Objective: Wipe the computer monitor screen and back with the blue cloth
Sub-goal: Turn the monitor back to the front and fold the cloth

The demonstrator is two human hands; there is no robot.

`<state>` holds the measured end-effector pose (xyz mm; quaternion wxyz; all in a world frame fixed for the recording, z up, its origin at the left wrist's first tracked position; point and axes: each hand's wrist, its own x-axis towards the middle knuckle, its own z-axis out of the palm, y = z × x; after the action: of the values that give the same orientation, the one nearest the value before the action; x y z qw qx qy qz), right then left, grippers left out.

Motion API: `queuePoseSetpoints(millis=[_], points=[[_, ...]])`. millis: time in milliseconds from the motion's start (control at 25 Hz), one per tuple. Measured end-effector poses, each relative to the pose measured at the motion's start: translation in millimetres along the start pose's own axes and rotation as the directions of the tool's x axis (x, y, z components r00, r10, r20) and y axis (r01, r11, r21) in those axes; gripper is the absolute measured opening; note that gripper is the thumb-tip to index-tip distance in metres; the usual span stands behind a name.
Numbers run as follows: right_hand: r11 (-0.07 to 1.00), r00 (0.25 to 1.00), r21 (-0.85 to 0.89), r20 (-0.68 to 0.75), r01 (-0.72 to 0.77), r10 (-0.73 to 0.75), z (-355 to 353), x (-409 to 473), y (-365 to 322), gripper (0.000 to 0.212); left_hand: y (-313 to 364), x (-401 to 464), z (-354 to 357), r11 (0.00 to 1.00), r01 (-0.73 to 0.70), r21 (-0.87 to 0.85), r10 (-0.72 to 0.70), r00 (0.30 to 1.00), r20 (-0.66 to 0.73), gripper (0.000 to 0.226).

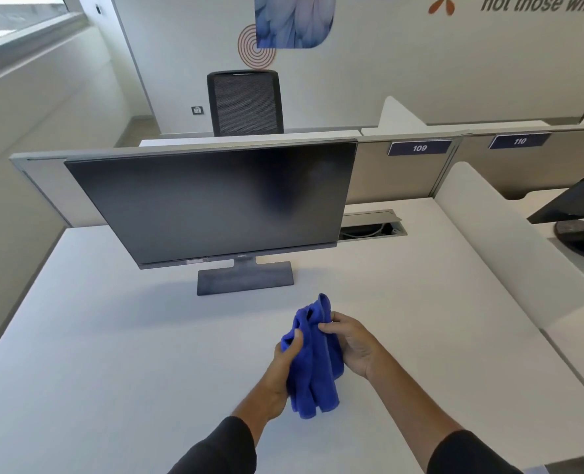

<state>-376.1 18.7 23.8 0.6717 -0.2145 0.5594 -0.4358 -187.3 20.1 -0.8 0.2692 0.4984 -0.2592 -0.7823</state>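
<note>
Together, two hands (317, 350) grip one blue cloth (314, 364) before one monitor (212, 200).

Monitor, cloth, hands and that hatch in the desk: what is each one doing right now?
Monitor: upright on its stand, screen dark, untouched.
Cloth: bunched, held above the desk, away from the monitor.
Left hand: gripping the cloth.
Right hand: pinching the cloth's top.
Hatch: lid propped open, cables inside.
Chair: empty, behind the partition.

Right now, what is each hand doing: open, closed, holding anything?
Left hand: closed on the blue cloth.
Right hand: closed on the same cloth, pinching its upper part.
</note>
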Motion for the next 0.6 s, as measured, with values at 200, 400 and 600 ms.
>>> queuePoseSetpoints(millis=[200, 400, 600], points=[[0.999, 0.999, 0.023, -0.012, 0.033, -0.032, -22.4, -6.7, -9.2, 0.048, -1.1, 10.1, 26.6, 0.947, -0.214, 0.241, 0.206, 0.977, 0.055, 0.078], [0.995, 0.996, 0.077, -0.063, 0.070, -0.065, -61.1, -9.9, -16.6, 0.054, 2.4, 31.4, 65.2, 0.995, -0.057, 0.081, 0.057, 0.998, 0.003, 0.038], [0.982, 0.980, 0.157, -0.181, 0.109, -0.080, -120.4, -15.3, -47.6, 0.039, 11.4, 62.3, 87.8, 0.993, 0.045, -0.109, -0.038, 0.997, 0.067, 0.050]])
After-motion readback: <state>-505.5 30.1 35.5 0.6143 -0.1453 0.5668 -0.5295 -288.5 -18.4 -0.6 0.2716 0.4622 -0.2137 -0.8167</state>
